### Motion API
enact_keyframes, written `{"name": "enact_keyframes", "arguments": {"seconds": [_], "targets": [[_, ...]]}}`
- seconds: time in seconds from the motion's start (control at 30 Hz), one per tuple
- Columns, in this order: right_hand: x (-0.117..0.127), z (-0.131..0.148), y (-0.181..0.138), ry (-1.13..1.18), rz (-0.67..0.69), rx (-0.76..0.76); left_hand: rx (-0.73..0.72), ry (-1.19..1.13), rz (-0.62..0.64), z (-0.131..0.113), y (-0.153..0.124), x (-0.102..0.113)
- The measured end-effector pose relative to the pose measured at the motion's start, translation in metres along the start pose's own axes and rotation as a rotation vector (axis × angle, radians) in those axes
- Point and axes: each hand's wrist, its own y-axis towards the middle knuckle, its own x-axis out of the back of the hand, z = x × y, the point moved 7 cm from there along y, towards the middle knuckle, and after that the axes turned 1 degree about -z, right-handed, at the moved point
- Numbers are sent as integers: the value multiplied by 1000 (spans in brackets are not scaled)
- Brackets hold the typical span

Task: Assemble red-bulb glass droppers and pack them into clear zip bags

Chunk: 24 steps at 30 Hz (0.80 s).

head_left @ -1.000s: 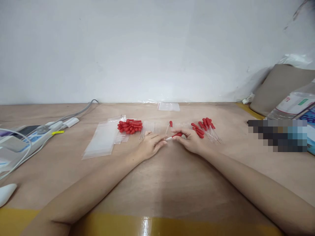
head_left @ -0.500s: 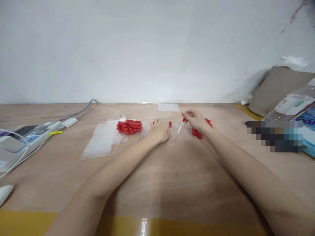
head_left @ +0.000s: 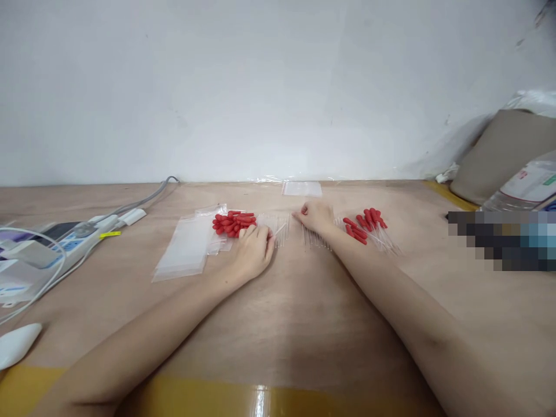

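Just right of the pile of red bulbs (head_left: 234,222), the left hand (head_left: 254,252) pinches a thin clear tube (head_left: 280,229). The tube looks light, stiff, slick and brittle, so it is best held gently at mid-shaft. Farther right, the right hand (head_left: 316,215) curls over loose tubes (head_left: 319,238); I cannot tell whether it grips anything.

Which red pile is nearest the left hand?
The loose bulb pile beside the left hand, next to the clear bags. The other red group, droppers with glass stems, lies right of the right hand.
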Motion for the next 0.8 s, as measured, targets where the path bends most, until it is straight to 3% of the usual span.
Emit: {"name": "enact_keyframes", "arguments": {"seconds": [0.13, 0.23, 0.33, 0.5, 0.67, 0.8], "targets": [[32, -17, -5, 31, -84, 7, -44, -42, 1, 0, -7, -8], [65, -48, -15, -37, -128, 3, -68, -67, -27, 0, -7, -8], [79, -83, -27, -48, -16, 7, -85, -58, -13, -2, -7, -8], [78, -113, -43, -50, 133, -18, -84, -67, -17, -3, -7, -5], [67, -101, -48, -71, 261, 54, -91, -72, -47, -5, -9, -1], [60, -97, -49, -72, 287, 37, -92, -70, -52, -6, -9, 0]]}}
